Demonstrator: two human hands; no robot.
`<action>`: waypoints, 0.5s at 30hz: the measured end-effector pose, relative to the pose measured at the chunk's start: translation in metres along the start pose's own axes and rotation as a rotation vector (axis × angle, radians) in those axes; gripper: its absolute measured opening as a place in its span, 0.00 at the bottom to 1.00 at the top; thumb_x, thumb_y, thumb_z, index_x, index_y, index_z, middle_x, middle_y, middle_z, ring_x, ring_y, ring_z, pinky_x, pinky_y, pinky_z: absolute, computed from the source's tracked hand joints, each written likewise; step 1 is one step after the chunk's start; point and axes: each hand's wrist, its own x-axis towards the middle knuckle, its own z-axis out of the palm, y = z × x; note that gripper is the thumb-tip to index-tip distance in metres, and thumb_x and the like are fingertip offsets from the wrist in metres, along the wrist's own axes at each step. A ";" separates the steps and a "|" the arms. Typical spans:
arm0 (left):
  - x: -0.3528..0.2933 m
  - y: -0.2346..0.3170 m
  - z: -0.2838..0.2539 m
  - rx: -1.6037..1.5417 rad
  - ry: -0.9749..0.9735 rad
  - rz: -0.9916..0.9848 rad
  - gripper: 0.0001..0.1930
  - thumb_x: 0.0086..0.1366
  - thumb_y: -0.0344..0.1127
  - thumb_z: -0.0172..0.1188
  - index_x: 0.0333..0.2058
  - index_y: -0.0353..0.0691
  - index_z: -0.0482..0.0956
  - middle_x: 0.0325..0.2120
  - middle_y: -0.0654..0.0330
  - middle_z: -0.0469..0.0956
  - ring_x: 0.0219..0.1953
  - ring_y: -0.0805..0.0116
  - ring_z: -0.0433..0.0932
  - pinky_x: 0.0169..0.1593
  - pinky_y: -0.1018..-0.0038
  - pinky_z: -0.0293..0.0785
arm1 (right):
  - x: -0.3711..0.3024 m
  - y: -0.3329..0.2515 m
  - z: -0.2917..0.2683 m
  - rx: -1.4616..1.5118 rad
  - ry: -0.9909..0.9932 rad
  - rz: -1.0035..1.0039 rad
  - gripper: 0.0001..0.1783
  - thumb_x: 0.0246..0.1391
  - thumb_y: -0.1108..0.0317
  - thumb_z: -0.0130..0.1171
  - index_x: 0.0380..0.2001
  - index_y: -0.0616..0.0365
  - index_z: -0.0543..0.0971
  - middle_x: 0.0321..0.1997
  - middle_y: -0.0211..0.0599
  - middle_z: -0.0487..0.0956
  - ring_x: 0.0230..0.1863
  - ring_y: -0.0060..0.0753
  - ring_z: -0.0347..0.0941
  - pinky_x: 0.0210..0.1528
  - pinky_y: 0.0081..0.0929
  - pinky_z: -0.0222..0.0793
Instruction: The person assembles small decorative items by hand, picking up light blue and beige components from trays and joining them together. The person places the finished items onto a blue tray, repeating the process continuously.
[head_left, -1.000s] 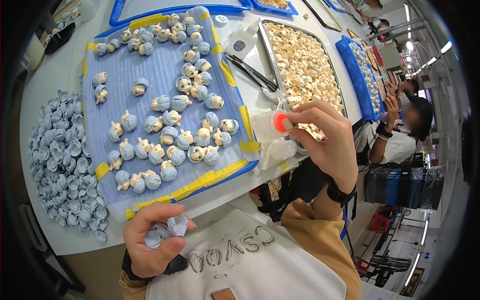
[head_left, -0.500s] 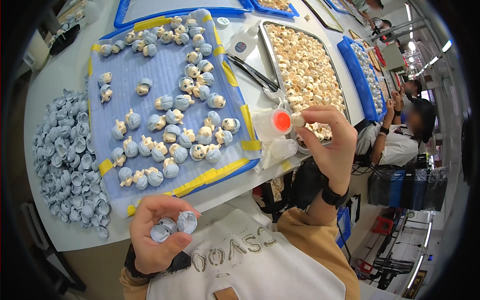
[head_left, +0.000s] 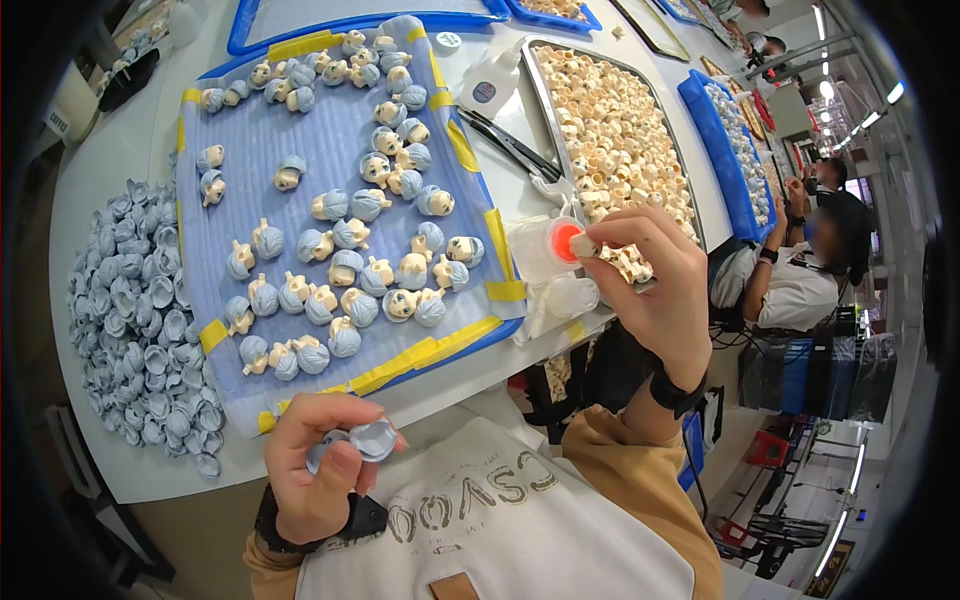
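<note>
My left hand (head_left: 315, 465) is curled around a few hollow light blue doll-hair shells (head_left: 374, 440), one of them facing up near the fingertips. Between thumb and fingers of my right hand (head_left: 655, 290) a small cream doll-head piece (head_left: 584, 246) is pinched. It is at the mouth of a white translucent cup (head_left: 530, 246) with bright red-orange inside; whether it touches the cup I cannot tell. On the blue tray (head_left: 250, 210), lined with a sheet taped in yellow, lie several doll heads (head_left: 345, 265) joining blue hair to cream faces.
Left of the tray is a heap of blue hair shells (head_left: 140, 330). A metal tray (head_left: 536, 62) full of cream pieces stands at right. Black tweezers (head_left: 510, 142) and a white bottle (head_left: 490, 82) lie between the trays. Co-workers (head_left: 800, 270) sit further right.
My right hand has moved the cream piece slightly left and down, to the cup's mouth. My left fingers and thumb have shifted around the blue shells.
</note>
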 end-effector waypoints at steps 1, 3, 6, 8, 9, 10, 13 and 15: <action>0.001 0.000 0.000 -0.016 -0.009 -0.005 0.23 0.63 0.46 0.54 0.45 0.31 0.67 0.31 0.52 0.77 0.17 0.82 0.66 0.22 0.85 0.63 | -0.002 0.000 0.000 0.004 0.018 0.006 0.11 0.36 0.79 0.64 0.28 0.60 0.77 0.30 0.37 0.77 0.33 0.38 0.73 0.35 0.28 0.68; 0.004 0.002 0.003 -0.049 -0.025 -0.014 0.22 0.63 0.43 0.55 0.47 0.31 0.67 0.32 0.52 0.77 0.19 0.82 0.67 0.23 0.85 0.64 | -0.006 0.002 0.001 0.011 0.055 0.016 0.11 0.36 0.79 0.65 0.28 0.60 0.77 0.30 0.37 0.77 0.33 0.36 0.73 0.35 0.28 0.69; 0.004 0.006 0.005 0.024 -0.031 -0.060 0.21 0.61 0.38 0.56 0.48 0.31 0.67 0.33 0.53 0.78 0.23 0.82 0.69 0.25 0.85 0.65 | -0.011 0.002 0.006 0.014 0.121 0.024 0.11 0.35 0.81 0.64 0.27 0.60 0.76 0.29 0.36 0.77 0.31 0.34 0.73 0.32 0.26 0.68; 0.003 0.005 0.003 0.009 -0.041 -0.052 0.20 0.60 0.34 0.56 0.49 0.31 0.68 0.34 0.54 0.78 0.25 0.82 0.69 0.26 0.85 0.66 | -0.016 -0.002 0.011 0.085 0.199 0.011 0.11 0.35 0.82 0.62 0.26 0.60 0.76 0.28 0.36 0.77 0.29 0.34 0.73 0.31 0.25 0.68; 0.003 0.004 0.003 0.001 -0.046 -0.048 0.20 0.59 0.33 0.56 0.49 0.31 0.68 0.34 0.55 0.78 0.25 0.83 0.70 0.27 0.86 0.66 | -0.019 -0.005 0.013 0.122 0.237 0.005 0.11 0.35 0.83 0.62 0.26 0.61 0.76 0.27 0.36 0.77 0.29 0.34 0.73 0.31 0.24 0.67; 0.006 0.005 0.004 0.008 -0.043 -0.064 0.19 0.59 0.32 0.56 0.48 0.31 0.69 0.34 0.55 0.78 0.25 0.83 0.69 0.27 0.86 0.66 | -0.022 -0.013 0.013 0.174 0.255 0.011 0.11 0.35 0.85 0.60 0.26 0.61 0.76 0.26 0.36 0.77 0.27 0.33 0.72 0.29 0.23 0.66; 0.009 0.006 0.007 0.023 -0.028 -0.116 0.19 0.59 0.32 0.56 0.48 0.31 0.69 0.34 0.57 0.78 0.25 0.84 0.69 0.27 0.86 0.65 | -0.016 -0.015 0.023 -0.016 0.315 -0.037 0.11 0.35 0.85 0.60 0.25 0.61 0.76 0.27 0.36 0.77 0.28 0.32 0.72 0.29 0.23 0.66; 0.009 0.004 0.009 0.007 -0.029 -0.130 0.19 0.59 0.32 0.55 0.48 0.31 0.69 0.34 0.58 0.78 0.24 0.85 0.69 0.26 0.86 0.65 | -0.014 -0.013 0.019 0.025 0.371 0.000 0.11 0.35 0.86 0.60 0.25 0.62 0.76 0.27 0.37 0.77 0.28 0.32 0.72 0.29 0.22 0.66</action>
